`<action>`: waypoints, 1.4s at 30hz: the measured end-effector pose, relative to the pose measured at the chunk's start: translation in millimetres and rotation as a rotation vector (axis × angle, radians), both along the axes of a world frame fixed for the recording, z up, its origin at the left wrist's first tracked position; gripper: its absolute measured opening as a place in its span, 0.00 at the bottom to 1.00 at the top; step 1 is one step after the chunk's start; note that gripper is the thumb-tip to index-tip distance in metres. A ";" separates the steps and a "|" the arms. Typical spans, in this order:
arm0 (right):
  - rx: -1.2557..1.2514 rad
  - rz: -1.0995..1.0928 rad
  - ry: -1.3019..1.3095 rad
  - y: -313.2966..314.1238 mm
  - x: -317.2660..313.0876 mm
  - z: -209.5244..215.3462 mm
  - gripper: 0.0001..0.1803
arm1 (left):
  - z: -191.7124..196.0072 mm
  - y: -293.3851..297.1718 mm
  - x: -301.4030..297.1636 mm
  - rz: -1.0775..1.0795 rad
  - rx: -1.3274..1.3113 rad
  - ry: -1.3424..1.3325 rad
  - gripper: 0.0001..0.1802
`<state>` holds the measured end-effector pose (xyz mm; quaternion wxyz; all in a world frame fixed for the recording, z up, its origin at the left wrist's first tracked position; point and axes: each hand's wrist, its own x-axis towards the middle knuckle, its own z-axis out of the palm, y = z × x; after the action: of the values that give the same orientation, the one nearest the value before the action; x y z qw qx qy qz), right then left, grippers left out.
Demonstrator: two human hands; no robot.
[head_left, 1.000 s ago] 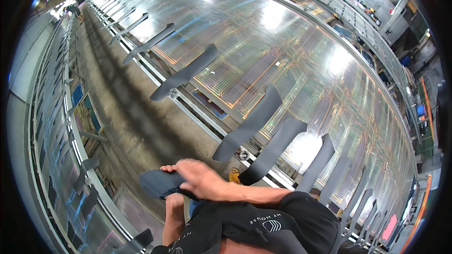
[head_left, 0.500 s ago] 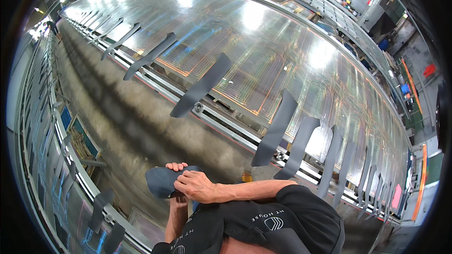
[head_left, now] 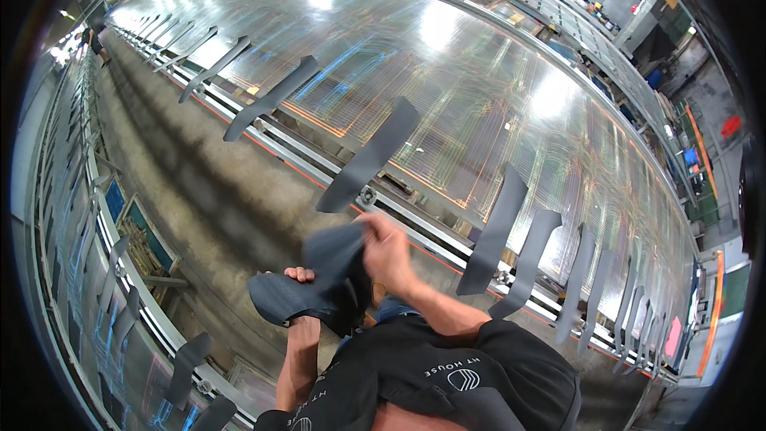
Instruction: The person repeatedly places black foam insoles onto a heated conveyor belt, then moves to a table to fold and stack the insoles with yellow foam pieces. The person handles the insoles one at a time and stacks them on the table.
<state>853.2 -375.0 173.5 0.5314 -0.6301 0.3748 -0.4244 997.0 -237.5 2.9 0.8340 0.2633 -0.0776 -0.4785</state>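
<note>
My left hand [head_left: 300,274] grips a bundle of dark grey flat sock-shaped pieces [head_left: 297,300] from underneath, fingers curled over its top edge. My right hand [head_left: 386,249] pinches one dark grey piece [head_left: 335,249] and lifts it up off the bundle. Straight ahead a row of dark flat foot-shaped forms [head_left: 369,155] stands along a metal rail [head_left: 415,220]. The nearest form is just above my right hand.
Behind the rail lies a long shiny machine bed [head_left: 447,80] with fine coloured threads. A concrete aisle [head_left: 199,191] runs on the left. Another rail with dark forms [head_left: 188,356] lines the lower left. More forms [head_left: 530,260] stand to the right.
My right hand has risen from lying across the bundle and now pulls one grey piece upward toward the forms. The view has shifted along the rail.
</note>
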 end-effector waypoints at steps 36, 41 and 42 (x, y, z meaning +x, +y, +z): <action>-0.766 0.741 0.368 13.6 276.0 -33.0 0.06 | 16.6 -56.2 238.7 0.079 -0.395 0.086 0.14; -0.413 0.479 0.084 5.7 316.9 -14.3 0.08 | 24.2 -53.7 290.9 0.041 -0.260 0.166 0.23; -0.329 0.416 -0.025 -3.1 322.6 -7.9 0.11 | 25.5 -51.4 300.3 0.053 -0.188 0.190 0.24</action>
<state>1175.8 -378.1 165.6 0.5022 -0.7662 0.1565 -0.3690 1297.2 -288.9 28.4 0.8710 0.1393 -0.0358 -0.4697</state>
